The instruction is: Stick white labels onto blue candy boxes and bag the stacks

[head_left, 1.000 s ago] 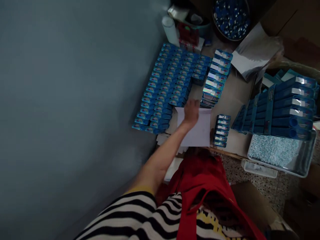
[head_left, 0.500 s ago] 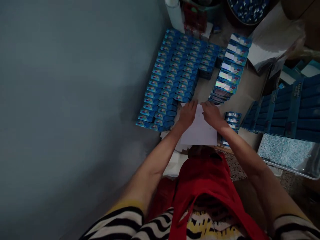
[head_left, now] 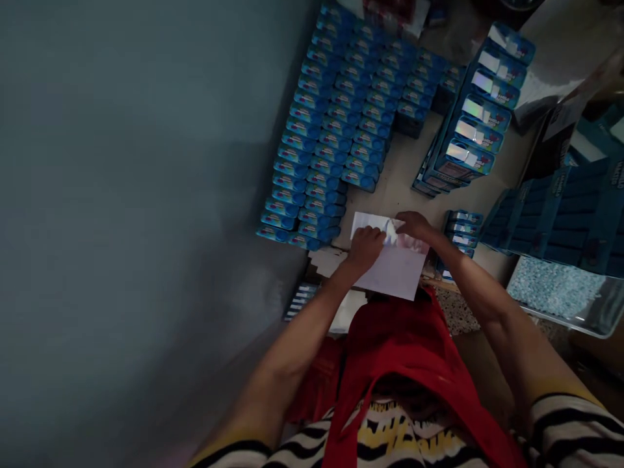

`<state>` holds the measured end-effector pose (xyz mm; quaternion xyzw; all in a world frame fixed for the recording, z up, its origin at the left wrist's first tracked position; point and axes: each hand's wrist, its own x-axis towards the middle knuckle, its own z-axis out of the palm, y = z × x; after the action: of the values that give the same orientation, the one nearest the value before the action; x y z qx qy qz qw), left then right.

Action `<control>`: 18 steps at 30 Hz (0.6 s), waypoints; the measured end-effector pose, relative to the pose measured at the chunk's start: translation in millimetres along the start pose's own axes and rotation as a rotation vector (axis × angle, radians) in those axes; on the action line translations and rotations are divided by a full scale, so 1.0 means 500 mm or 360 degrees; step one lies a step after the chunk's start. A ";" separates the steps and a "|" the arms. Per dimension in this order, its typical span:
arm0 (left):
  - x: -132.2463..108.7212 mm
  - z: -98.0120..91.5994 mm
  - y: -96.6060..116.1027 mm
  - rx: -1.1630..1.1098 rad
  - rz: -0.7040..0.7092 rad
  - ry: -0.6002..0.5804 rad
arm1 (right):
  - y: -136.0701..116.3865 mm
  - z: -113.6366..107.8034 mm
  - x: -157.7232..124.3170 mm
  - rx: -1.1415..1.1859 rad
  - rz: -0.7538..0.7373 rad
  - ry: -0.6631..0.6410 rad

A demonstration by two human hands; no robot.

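A white sheet (head_left: 387,276) lies at the front edge of the table, before my body. My left hand (head_left: 365,250) rests on the sheet's left part, fingers curled and pressed down onto it. At the sheet's far right edge, my right hand (head_left: 413,226) has its fingers bent over and gripping the edge. Between the two hands the upper part of the sheet looks wrinkled and raised, with a pinkish patch below the right hand. The fingertips of both hands are partly hidden.
Rows of blue boxes (head_left: 331,140) stand along the wall at left. Another row of blue boxes (head_left: 480,114) stands at right, with a short stack (head_left: 462,235) nearer me. A clear tray (head_left: 558,292) of pale blue small pieces sits beside large blue cartons (head_left: 560,221).
The sheet has come slightly nearer me and turned a little, and its upper part is now wrinkled. My left hand has moved down onto it. The whole view has shifted.
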<state>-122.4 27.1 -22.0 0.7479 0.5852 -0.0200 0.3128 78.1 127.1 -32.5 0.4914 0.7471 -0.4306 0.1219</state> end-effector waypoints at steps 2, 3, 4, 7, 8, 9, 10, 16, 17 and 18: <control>-0.005 -0.021 -0.006 -0.0027 -0.0173 0.0205 | 0.015 0.004 -0.007 0.0051 -0.0018 0.0020; -0.007 -0.034 -0.010 -0.0098 -0.0270 0.0342 | 0.020 0.001 -0.013 0.0077 -0.0040 0.0018; -0.007 -0.046 -0.014 -0.0212 -0.0367 0.0476 | 0.025 -0.005 -0.019 0.0101 -0.0066 0.0008; 0.006 -0.068 -0.025 -0.0878 -0.0601 0.0634 | 0.029 -0.028 -0.037 0.0132 -0.0112 0.0005; 0.013 -0.067 -0.027 -0.1174 -0.0648 0.0579 | 0.026 -0.033 -0.042 0.0126 -0.0104 0.0026; 0.021 -0.063 -0.030 -0.1457 -0.0678 0.0498 | 0.020 -0.037 -0.047 0.0113 -0.0086 0.0063; 0.028 -0.057 -0.031 -0.1695 -0.0694 0.0414 | 0.011 -0.038 -0.051 0.0097 -0.0063 0.0114; 0.042 -0.026 -0.025 -0.2150 -0.0858 0.0380 | -0.095 0.005 -0.060 -0.0068 -0.0048 0.0625; 0.041 -0.026 -0.022 -0.2182 -0.0877 0.0385 | -0.113 0.018 -0.059 -0.0082 -0.0055 0.0645; 0.039 -0.026 -0.019 -0.2192 -0.0890 0.0398 | -0.128 0.032 -0.057 -0.0090 -0.0061 0.0637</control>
<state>-128.7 51.6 -23.7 0.2034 0.6646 0.3569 0.6242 34.7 87.6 8.8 0.5493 0.7775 -0.3053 -0.0235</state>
